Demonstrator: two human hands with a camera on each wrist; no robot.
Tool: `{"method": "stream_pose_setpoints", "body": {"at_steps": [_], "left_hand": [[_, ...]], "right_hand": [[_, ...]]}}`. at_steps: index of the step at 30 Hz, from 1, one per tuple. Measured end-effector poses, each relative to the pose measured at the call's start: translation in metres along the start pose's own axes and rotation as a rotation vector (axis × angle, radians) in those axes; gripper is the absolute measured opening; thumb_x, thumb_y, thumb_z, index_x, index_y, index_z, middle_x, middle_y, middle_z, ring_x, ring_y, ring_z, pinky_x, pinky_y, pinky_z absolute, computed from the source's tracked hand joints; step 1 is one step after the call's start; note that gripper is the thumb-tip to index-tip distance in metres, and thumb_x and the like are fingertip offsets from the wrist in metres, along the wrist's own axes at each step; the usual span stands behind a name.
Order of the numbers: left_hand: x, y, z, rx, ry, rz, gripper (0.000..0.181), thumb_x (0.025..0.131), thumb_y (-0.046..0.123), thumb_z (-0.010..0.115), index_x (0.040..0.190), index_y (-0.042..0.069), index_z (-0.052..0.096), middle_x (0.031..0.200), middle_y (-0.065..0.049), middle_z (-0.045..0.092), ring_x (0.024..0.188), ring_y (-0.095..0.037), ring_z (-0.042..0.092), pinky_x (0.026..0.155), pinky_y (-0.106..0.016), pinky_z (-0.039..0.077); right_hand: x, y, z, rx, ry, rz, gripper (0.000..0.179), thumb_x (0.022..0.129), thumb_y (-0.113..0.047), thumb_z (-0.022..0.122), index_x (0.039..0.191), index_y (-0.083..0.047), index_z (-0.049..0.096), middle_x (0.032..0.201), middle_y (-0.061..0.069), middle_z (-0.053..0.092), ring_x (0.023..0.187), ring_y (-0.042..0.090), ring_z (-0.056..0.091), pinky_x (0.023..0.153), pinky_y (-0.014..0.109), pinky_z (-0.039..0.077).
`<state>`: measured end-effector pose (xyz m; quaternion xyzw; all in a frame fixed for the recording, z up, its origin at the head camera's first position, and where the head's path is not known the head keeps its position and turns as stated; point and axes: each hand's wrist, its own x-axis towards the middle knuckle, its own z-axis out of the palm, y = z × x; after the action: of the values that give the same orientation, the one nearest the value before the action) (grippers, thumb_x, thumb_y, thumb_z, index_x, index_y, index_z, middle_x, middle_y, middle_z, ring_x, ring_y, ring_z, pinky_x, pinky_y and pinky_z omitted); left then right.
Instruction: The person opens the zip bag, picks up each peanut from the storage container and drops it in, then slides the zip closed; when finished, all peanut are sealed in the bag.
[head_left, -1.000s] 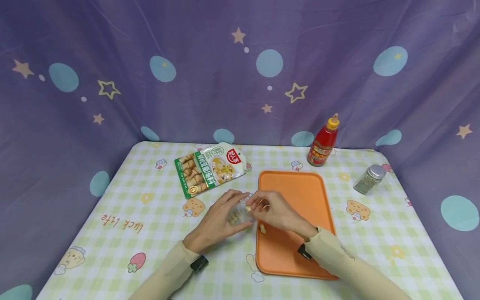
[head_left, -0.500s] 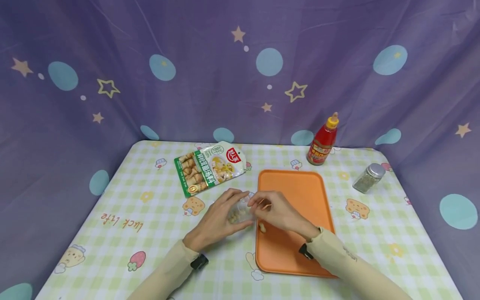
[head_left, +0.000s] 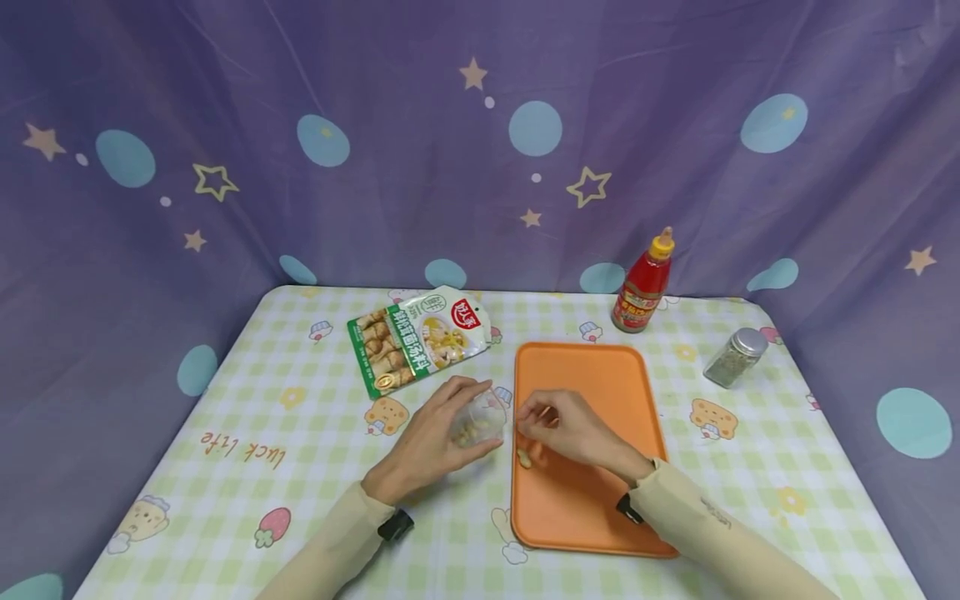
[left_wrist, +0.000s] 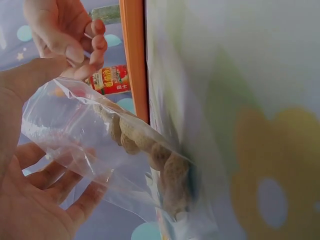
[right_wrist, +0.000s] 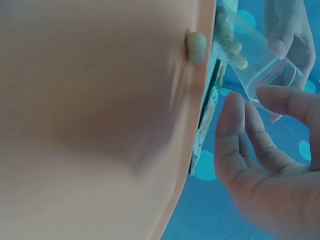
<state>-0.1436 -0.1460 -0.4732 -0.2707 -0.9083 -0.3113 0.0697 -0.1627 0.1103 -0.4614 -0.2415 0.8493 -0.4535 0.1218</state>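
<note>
My left hand (head_left: 427, 437) grips a clear zip bag (head_left: 489, 417) of peanuts (left_wrist: 137, 135), thumb on one side and fingers on the other. The bag's mouth gapes toward the right, and the peanuts lie in its bottom. Beside that mouth, above the left part of the orange tray (head_left: 585, 375), is my right hand (head_left: 566, 427). Its fingers are loosely bent, and in the right wrist view nothing shows between thumb and fingertips. One peanut (right_wrist: 197, 47) lies on the tray along its left rim, just below the right hand in the head view.
A green and white food packet (head_left: 420, 337) lies behind the left hand. Past the tray's far edge stands a red sauce bottle (head_left: 643, 287) with a yellow cap. A glass shaker (head_left: 735, 358) with a metal lid is at the right. A purple curtain (head_left: 405, 217) hangs behind the table.
My right hand has drawn back from the bag's mouth to the right, over the tray. The bag's opening shows more clearly now. My left hand has barely moved.
</note>
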Motion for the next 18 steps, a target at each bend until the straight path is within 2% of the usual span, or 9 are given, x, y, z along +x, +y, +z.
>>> {"method": "stream_pose_setpoints", "body": {"at_steps": [4,11,18], "left_hand": [[0.000,-0.001,-0.001,0.004,0.004,0.008,0.075,0.089,0.052,0.080,0.152,0.021,0.054,0.138,0.005,0.056,0.123,-0.015,0.061,0.101,-0.036,0.057],[-0.001,-0.002,-0.002,0.014,0.008,0.004,0.075,0.089,0.052,0.080,0.152,0.021,0.054,0.139,0.005,0.056,0.121,-0.012,0.060,0.099,-0.035,0.058],[-0.002,-0.004,-0.001,0.022,0.009,0.005,0.074,0.089,0.053,0.080,0.152,0.022,0.054,0.138,0.005,0.057,0.121,-0.011,0.060,0.099,-0.035,0.058]], "right_hand": [[-0.003,0.005,0.001,-0.017,-0.024,0.016,0.004,0.095,-0.009,0.073,0.099,-0.009,0.075,0.090,0.000,0.073,0.084,0.011,0.065,0.077,0.022,0.056],[-0.006,0.009,0.008,-0.022,-0.092,0.058,0.008,0.092,-0.006,0.075,0.099,-0.007,0.073,0.084,0.001,0.071,0.069,0.010,0.063,0.064,0.020,0.051],[-0.007,0.007,0.012,-0.022,-0.110,0.071,0.015,0.088,-0.008,0.080,0.100,-0.005,0.071,0.083,0.003,0.070,0.067,0.007,0.058,0.061,0.019,0.048]]}}
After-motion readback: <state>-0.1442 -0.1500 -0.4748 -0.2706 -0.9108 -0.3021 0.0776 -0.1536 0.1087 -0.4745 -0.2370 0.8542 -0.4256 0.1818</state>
